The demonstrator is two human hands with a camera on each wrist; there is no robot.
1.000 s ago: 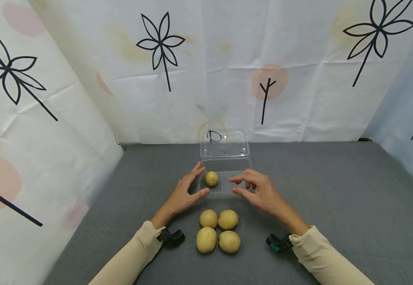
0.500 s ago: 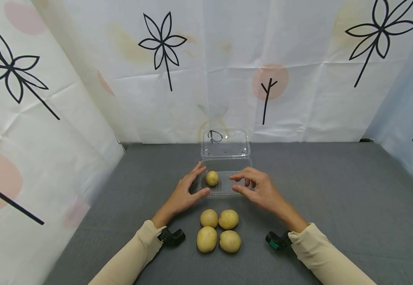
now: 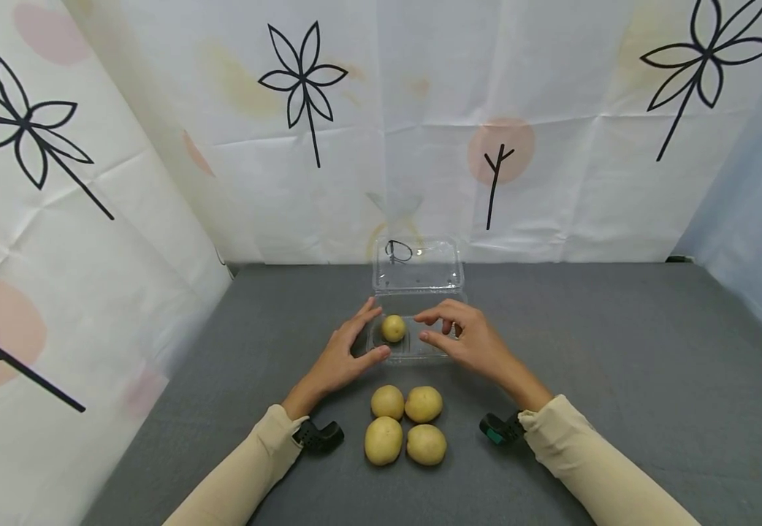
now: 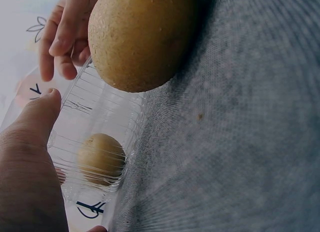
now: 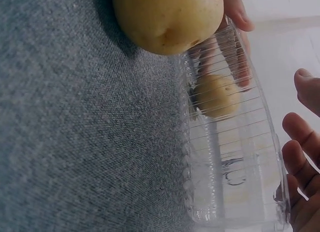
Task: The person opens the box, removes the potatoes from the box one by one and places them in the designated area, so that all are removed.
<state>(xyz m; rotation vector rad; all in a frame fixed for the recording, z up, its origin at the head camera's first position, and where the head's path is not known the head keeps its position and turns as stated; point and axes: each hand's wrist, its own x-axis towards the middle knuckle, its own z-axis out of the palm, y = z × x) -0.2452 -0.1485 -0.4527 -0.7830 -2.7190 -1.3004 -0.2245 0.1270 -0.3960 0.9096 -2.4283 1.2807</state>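
Note:
A clear plastic clamshell box (image 3: pixel 429 351) lies on the grey cloth with its lid (image 3: pixel 423 272) raised toward the backdrop. One yellow potato (image 3: pixel 393 329) sits in its left part, visible through the ribbed wall in both wrist views. My left hand (image 3: pixel 341 356) is spread at the box's left end, thumb at the near side and fingers toward the far side. Above the right part of the box is my right hand (image 3: pixel 469 337), fingers loosely bent, holding nothing. Several potatoes (image 3: pixel 383 440) are grouped on the cloth between my forearms; one large potato (image 4: pixel 145 39) fills the top of the left wrist view.
The grey cloth (image 3: pixel 591 351) covers the table on both sides of the box. A white printed backdrop (image 3: pixel 354 183) stands right behind the lid, and similar sheets enclose the left and right sides. Black wrist cameras (image 3: pixel 320 437) sit under both wrists.
My right hand has shifted slightly left and away from me over the box. My left hand, the box and the potatoes stay in place while the head view shifts a little.

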